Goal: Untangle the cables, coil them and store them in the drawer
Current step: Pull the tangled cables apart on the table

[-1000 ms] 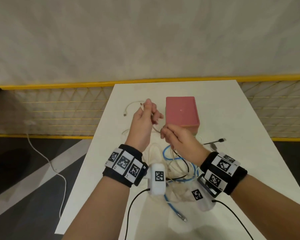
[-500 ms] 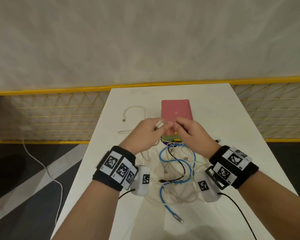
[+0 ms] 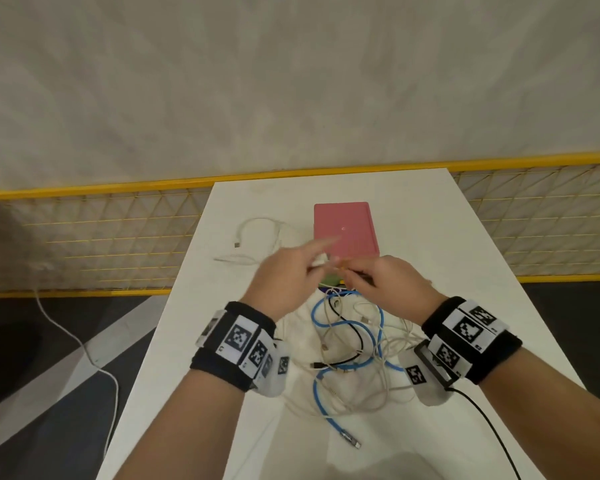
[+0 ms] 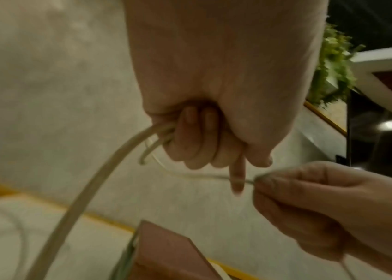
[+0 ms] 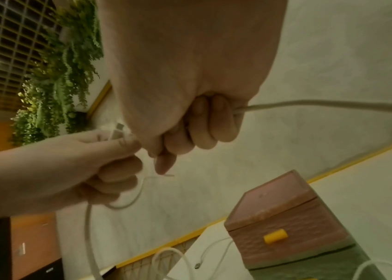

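Observation:
My left hand (image 3: 310, 265) and right hand (image 3: 352, 273) meet above the table, just in front of the pink drawer box (image 3: 343, 230). In the left wrist view the left hand (image 4: 202, 144) grips loops of a white cable (image 4: 108, 170) in its curled fingers, with the index finger sticking out. The right hand (image 4: 283, 197) pinches a thin strand leading from those loops. In the right wrist view the right hand (image 5: 197, 130) also holds a white cable (image 5: 322, 104), and a white plug (image 5: 117, 130) shows at the left hand's fingers. A tangle (image 3: 354, 355) of blue, black and white cables lies under my wrists.
The drawer box has a yellow handle (image 5: 275, 235) on its shut front. A separate white cable (image 3: 257, 225) lies on the white table (image 3: 464, 271) left of the box. A blue cable's plug (image 3: 350, 439) lies near the front edge. Yellow mesh fencing (image 3: 101, 244) runs behind the table.
The left hand came down from its raised position and both hands drew together in front of the box. The left index finger now sticks out.

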Demonstrator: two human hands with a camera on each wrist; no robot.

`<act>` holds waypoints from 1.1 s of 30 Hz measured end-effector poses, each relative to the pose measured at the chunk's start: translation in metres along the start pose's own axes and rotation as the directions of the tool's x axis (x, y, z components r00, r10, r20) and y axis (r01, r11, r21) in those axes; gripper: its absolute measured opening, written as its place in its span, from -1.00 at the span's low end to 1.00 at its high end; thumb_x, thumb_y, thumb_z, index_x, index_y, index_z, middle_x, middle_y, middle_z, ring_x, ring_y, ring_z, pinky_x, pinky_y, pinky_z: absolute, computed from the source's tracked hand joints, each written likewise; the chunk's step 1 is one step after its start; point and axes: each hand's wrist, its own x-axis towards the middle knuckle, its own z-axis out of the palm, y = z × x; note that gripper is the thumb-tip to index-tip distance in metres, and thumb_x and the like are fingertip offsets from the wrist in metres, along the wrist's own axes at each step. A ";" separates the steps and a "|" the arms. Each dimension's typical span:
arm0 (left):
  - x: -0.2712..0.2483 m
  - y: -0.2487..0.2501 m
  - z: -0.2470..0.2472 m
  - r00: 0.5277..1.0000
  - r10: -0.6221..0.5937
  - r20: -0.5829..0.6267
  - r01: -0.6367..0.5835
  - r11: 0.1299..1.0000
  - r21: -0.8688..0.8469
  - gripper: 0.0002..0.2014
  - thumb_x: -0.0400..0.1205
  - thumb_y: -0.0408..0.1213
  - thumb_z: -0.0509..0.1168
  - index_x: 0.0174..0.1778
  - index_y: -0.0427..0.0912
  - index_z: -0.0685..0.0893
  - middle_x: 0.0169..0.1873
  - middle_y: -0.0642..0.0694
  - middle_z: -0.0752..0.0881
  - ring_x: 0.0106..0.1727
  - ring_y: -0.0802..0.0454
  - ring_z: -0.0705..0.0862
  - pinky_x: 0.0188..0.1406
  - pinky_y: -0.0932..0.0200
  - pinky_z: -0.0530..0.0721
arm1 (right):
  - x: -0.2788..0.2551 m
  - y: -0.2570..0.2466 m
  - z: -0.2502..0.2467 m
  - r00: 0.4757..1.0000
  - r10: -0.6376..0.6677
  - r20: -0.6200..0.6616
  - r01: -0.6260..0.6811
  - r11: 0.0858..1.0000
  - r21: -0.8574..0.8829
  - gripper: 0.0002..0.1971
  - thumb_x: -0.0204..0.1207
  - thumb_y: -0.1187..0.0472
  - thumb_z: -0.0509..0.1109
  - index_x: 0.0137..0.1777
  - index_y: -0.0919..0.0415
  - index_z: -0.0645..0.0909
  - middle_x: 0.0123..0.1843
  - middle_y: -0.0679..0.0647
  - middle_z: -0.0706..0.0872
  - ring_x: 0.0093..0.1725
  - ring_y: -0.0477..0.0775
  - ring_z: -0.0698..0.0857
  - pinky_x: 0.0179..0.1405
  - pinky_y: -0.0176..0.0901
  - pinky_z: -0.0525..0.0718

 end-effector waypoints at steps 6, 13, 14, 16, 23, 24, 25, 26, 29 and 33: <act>0.003 0.003 -0.001 0.984 -0.158 -0.082 0.121 0.931 -0.343 -0.75 0.72 -0.04 0.21 -0.13 -0.15 0.57 -0.68 0.10 0.51 -0.68 0.21 0.36 -0.60 0.21 0.40 | -0.003 0.001 -0.013 0.998 0.057 -0.011 -0.055 0.991 0.122 -0.77 0.70 0.07 0.18 -0.16 -0.08 0.60 -0.50 -0.14 0.54 -0.48 -0.16 0.48 -0.46 -0.36 0.31; 0.008 -0.032 -0.034 0.838 -0.255 -0.482 0.200 0.966 -0.164 -0.77 0.73 -0.05 0.19 0.21 -0.04 0.63 -0.55 -0.03 0.56 -0.44 -0.15 0.63 -0.43 0.03 0.55 | -0.012 0.016 -0.013 0.995 0.093 -0.027 -0.083 0.964 0.253 -0.73 0.71 0.06 0.10 -0.12 0.03 0.59 -0.43 0.16 0.56 -0.50 0.05 0.36 -0.42 -0.07 0.42; 0.007 -0.023 -0.029 0.874 -0.202 -0.442 0.145 0.976 -0.160 -0.74 0.73 -0.08 0.18 0.34 0.09 0.57 -0.58 0.03 0.55 -0.49 -0.03 0.61 -0.43 0.08 0.57 | -0.008 0.010 -0.013 0.997 0.069 -0.039 -0.057 0.965 0.255 -0.73 0.71 0.05 0.10 -0.12 0.03 0.58 -0.40 0.20 0.59 -0.50 0.01 0.36 -0.41 -0.05 0.43; 0.005 -0.003 -0.015 0.954 -0.085 -0.286 0.028 0.980 -0.196 -0.65 0.74 -0.08 0.19 0.46 0.20 0.48 -0.63 0.11 0.50 -0.61 0.23 0.49 -0.54 0.23 0.50 | 0.000 -0.003 -0.012 0.997 0.025 -0.067 -0.007 0.968 0.253 -0.74 0.70 0.07 0.12 -0.13 0.08 0.57 -0.47 0.03 0.56 -0.52 -0.10 0.38 -0.40 -0.08 0.42; 0.003 0.004 -0.003 0.985 -0.006 -0.174 -0.033 0.974 -0.224 -0.64 0.65 0.09 0.24 -0.28 -0.14 0.54 -0.68 0.04 0.35 -0.61 0.12 0.32 -0.55 0.18 0.30 | 0.008 -0.008 -0.006 0.999 -0.024 -0.048 0.037 0.956 0.292 -0.75 0.72 0.14 0.13 -0.21 -0.03 0.47 -0.49 -0.24 0.52 -0.50 -0.15 0.42 -0.45 -0.32 0.37; 0.004 -0.001 -0.010 0.966 -0.039 -0.256 -0.016 0.977 -0.211 -0.68 0.64 0.06 0.28 -0.30 -0.08 0.53 -0.71 0.05 0.34 -0.64 0.13 0.31 -0.57 0.18 0.28 | 0.005 -0.003 -0.004 1.000 -0.002 -0.029 0.011 0.951 0.310 -0.75 0.73 0.13 0.12 -0.20 0.03 0.49 -0.48 -0.20 0.50 -0.49 -0.15 0.39 -0.45 -0.33 0.35; 0.004 -0.007 -0.020 0.931 -0.101 -0.351 0.026 0.977 -0.213 -0.71 0.64 0.05 0.30 -0.31 -0.02 0.52 -0.72 0.06 0.36 -0.64 0.14 0.32 -0.57 0.19 0.29 | 0.001 0.002 -0.001 0.999 0.027 -0.017 -0.020 0.947 0.321 -0.75 0.73 0.13 0.11 -0.17 0.11 0.51 -0.46 -0.16 0.48 -0.47 -0.15 0.39 -0.42 -0.33 0.36; 0.004 -0.014 -0.029 0.882 -0.165 -0.442 0.078 0.975 -0.208 -0.73 0.64 0.05 0.29 -0.29 0.00 0.54 -0.70 0.06 0.40 -0.62 0.15 0.36 -0.55 0.19 0.31 | -0.004 0.008 0.001 0.999 0.050 -0.008 -0.044 0.942 0.331 -0.74 0.73 0.14 0.10 -0.15 0.15 0.52 -0.44 -0.14 0.46 -0.45 -0.17 0.40 -0.39 -0.34 0.37; 0.002 -0.031 -0.047 0.769 -0.200 -0.608 0.242 0.970 -0.013 -0.72 0.68 0.03 0.26 -0.03 -0.11 0.72 -0.59 -0.04 0.55 -0.50 -0.08 0.52 -0.48 0.17 0.36 | -0.013 0.017 0.007 0.997 0.079 0.015 -0.079 0.942 0.327 -0.75 0.73 0.20 0.10 -0.14 0.16 0.53 -0.40 -0.13 0.44 -0.44 -0.20 0.41 -0.38 -0.41 0.37; -0.002 -0.019 -0.029 0.869 -0.092 -0.487 0.194 0.968 0.163 -0.57 0.70 -0.20 0.26 0.51 0.12 0.50 -0.52 0.01 0.58 -0.47 -0.09 0.55 -0.42 0.14 0.49 | -0.005 0.008 0.010 0.999 0.046 0.009 -0.047 0.955 0.294 -0.76 0.73 0.18 0.12 -0.14 0.15 0.54 -0.40 -0.14 0.49 -0.40 -0.17 0.45 -0.35 -0.40 0.38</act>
